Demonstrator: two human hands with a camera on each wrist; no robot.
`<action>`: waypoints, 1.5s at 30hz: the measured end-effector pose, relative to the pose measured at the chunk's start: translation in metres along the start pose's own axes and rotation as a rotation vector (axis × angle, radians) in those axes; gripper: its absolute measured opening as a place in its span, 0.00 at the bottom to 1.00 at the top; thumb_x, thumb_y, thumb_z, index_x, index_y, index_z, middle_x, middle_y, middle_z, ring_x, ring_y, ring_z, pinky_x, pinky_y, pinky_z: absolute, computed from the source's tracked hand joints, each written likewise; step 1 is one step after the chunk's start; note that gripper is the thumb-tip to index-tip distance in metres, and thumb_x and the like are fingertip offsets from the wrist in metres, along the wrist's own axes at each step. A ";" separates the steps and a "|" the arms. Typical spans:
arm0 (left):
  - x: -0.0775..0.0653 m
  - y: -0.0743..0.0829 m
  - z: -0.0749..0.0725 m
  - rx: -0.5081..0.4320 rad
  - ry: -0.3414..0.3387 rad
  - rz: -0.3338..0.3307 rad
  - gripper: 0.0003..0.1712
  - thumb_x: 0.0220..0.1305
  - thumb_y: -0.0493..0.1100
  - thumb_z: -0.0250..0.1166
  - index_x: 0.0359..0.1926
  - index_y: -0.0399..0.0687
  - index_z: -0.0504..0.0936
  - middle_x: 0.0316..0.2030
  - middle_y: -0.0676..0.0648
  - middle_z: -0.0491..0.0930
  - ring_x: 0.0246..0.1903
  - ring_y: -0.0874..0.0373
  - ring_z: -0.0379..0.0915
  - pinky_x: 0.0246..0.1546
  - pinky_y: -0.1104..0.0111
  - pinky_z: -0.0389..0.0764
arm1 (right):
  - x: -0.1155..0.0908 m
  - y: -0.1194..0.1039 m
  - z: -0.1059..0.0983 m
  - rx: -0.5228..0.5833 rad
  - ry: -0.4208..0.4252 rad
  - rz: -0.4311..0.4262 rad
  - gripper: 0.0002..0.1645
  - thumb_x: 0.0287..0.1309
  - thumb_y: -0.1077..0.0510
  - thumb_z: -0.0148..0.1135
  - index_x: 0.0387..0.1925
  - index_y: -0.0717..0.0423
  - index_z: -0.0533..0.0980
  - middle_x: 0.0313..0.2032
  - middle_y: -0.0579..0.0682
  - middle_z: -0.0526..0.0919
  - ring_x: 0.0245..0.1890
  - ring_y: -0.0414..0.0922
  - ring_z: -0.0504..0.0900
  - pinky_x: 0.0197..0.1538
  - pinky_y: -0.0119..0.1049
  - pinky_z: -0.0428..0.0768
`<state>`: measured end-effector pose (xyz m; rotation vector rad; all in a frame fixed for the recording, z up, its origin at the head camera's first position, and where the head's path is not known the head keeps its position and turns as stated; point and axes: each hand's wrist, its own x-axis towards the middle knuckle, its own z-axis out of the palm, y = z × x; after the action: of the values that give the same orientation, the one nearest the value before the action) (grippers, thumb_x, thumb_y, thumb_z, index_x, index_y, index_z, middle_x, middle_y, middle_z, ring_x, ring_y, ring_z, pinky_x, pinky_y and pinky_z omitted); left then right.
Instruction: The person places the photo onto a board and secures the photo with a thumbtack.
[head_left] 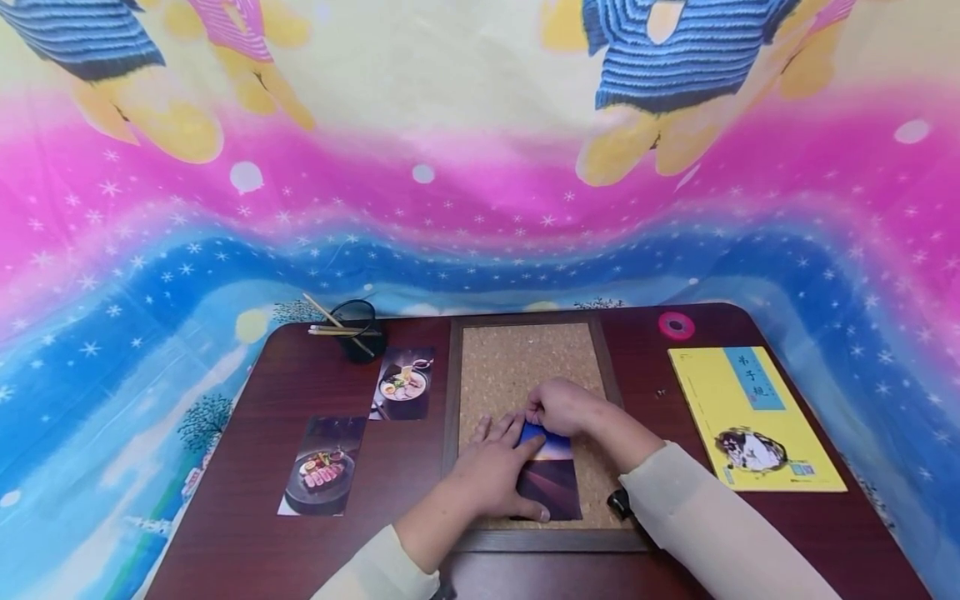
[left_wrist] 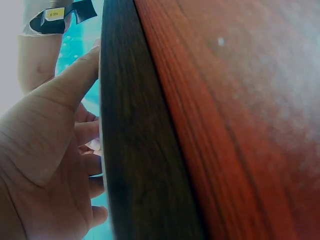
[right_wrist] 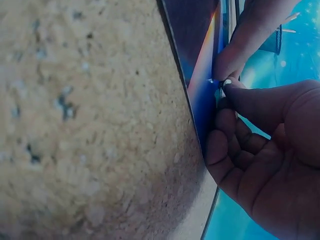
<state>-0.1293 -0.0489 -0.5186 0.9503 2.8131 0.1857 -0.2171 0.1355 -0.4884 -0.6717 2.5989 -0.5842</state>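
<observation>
A framed cork board [head_left: 528, 358] lies on the table, and on its lower part is a photo [head_left: 553, 492] of a blue and orange sky over dark ground. My left hand [head_left: 491, 475] rests flat on the photo's left side with fingers spread, thumb toward its lower edge. At the photo's top edge, my right hand [head_left: 564, 406] pinches a small push pin [right_wrist: 222, 85] between thumb and index finger, its other fingers curled. The pin is mostly hidden by the fingertips. The board's dark wooden frame [left_wrist: 140, 120] crosses the left wrist view beside the left hand.
Two food photos, a ramen bowl [head_left: 405, 383] and a meat plate [head_left: 322, 471], lie left of the board. Behind them stands a black mesh cup [head_left: 362, 337] with pencils. A yellow book [head_left: 750, 425], a pink tape roll [head_left: 677, 326] and small pins [head_left: 660, 392] lie on the right.
</observation>
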 end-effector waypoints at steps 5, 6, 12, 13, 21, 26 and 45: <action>0.000 0.000 0.000 0.002 -0.010 -0.004 0.64 0.44 0.85 0.68 0.79 0.64 0.65 0.80 0.42 0.55 0.80 0.47 0.46 0.77 0.43 0.47 | 0.002 0.004 -0.002 0.046 -0.005 0.028 0.10 0.68 0.62 0.63 0.31 0.48 0.84 0.30 0.40 0.83 0.34 0.40 0.80 0.45 0.41 0.80; 0.000 0.000 0.000 0.003 -0.010 -0.005 0.64 0.44 0.85 0.68 0.79 0.64 0.65 0.80 0.42 0.56 0.80 0.47 0.46 0.77 0.43 0.48 | 0.002 0.005 -0.002 0.054 -0.007 0.032 0.10 0.69 0.62 0.63 0.31 0.48 0.85 0.31 0.40 0.83 0.34 0.40 0.80 0.46 0.40 0.79; 0.001 0.000 0.000 0.003 -0.013 -0.004 0.64 0.44 0.86 0.67 0.79 0.65 0.65 0.80 0.42 0.55 0.80 0.47 0.46 0.77 0.43 0.48 | 0.004 0.007 -0.003 0.077 -0.014 0.040 0.09 0.68 0.61 0.64 0.31 0.47 0.84 0.31 0.39 0.84 0.33 0.40 0.79 0.46 0.40 0.79; 0.001 -0.001 0.000 0.002 -0.013 -0.004 0.64 0.44 0.86 0.67 0.79 0.65 0.65 0.80 0.42 0.54 0.80 0.47 0.45 0.77 0.43 0.48 | 0.005 0.008 -0.003 0.079 -0.014 0.042 0.09 0.67 0.61 0.64 0.31 0.47 0.84 0.30 0.39 0.84 0.33 0.40 0.79 0.46 0.40 0.79; 0.001 -0.001 0.001 -0.010 -0.014 -0.004 0.65 0.43 0.86 0.67 0.79 0.65 0.64 0.81 0.41 0.52 0.80 0.47 0.45 0.77 0.43 0.46 | 0.006 0.007 -0.002 0.081 -0.001 0.056 0.09 0.66 0.61 0.64 0.30 0.47 0.84 0.29 0.39 0.83 0.31 0.40 0.79 0.44 0.39 0.79; 0.001 0.000 0.000 -0.012 -0.022 -0.008 0.65 0.43 0.86 0.67 0.79 0.65 0.64 0.81 0.41 0.51 0.80 0.47 0.45 0.77 0.43 0.46 | 0.006 0.006 -0.001 0.070 0.015 0.052 0.08 0.64 0.62 0.65 0.30 0.48 0.84 0.28 0.39 0.83 0.30 0.40 0.79 0.42 0.38 0.79; 0.001 -0.001 0.001 -0.034 -0.018 -0.003 0.65 0.43 0.85 0.68 0.79 0.65 0.65 0.80 0.40 0.53 0.80 0.46 0.45 0.77 0.43 0.47 | 0.008 0.010 -0.001 0.059 0.005 0.018 0.07 0.64 0.62 0.67 0.30 0.49 0.84 0.29 0.40 0.83 0.31 0.40 0.78 0.43 0.38 0.78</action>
<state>-0.1309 -0.0491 -0.5198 0.9361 2.7851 0.2228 -0.2277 0.1391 -0.4948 -0.6278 2.5789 -0.6545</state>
